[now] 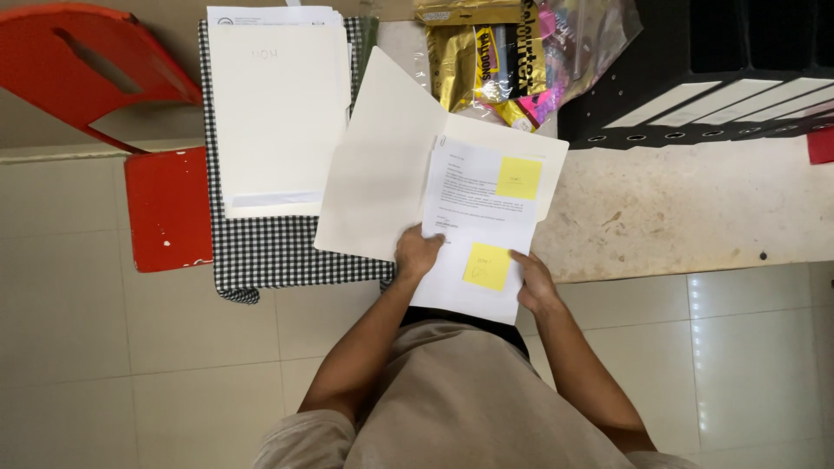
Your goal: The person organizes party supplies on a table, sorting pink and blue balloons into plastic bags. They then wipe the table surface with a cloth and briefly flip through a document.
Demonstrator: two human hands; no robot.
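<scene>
A printed white letter lies in an open cream folder at the near edge of the table. Two yellow sticky notes are stuck on the letter, one at its upper right and one near its lower edge. My left hand presses on the letter's lower left part, fingers curled on the paper. My right hand holds the letter's lower right edge, just right of the lower sticky note.
A stack of white papers rests on a black-and-white checked cloth to the left. A red chair stands further left. Gold and pink plastic packets and a row of black binders sit at the table's back.
</scene>
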